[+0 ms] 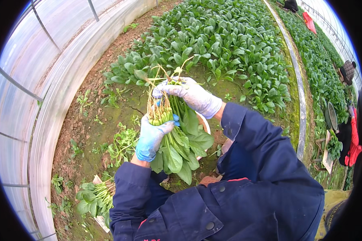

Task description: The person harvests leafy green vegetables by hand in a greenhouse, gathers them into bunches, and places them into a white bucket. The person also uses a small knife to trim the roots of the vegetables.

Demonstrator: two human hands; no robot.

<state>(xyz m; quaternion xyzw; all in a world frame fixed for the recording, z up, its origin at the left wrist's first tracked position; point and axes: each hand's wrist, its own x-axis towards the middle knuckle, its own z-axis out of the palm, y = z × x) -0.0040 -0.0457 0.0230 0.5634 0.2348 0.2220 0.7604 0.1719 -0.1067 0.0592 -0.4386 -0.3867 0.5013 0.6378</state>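
Note:
My left hand [154, 137], in a blue glove, is closed around the stems of a bunch of leafy greens that look like spinach [173, 156]. Their thin roots point away from me and the broad leaves hang towards my lap. Just beyond it, my right hand [190, 95], in a soiled pale glove, is curled around more rooted stems [175, 80], whose leaves fall beside the bunch. Its fingertips are partly hidden behind the roots. Below the leaves shows part of the rim of a round pale container [207, 128].
A dense bed of the same greens [217, 39] grows ahead. Cut greens [93, 197] lie on a board at lower left. Plastic greenhouse sheeting [69, 81] rises on the left. A pale strip [295, 69] runs along the right, with people [353, 138] working beyond it.

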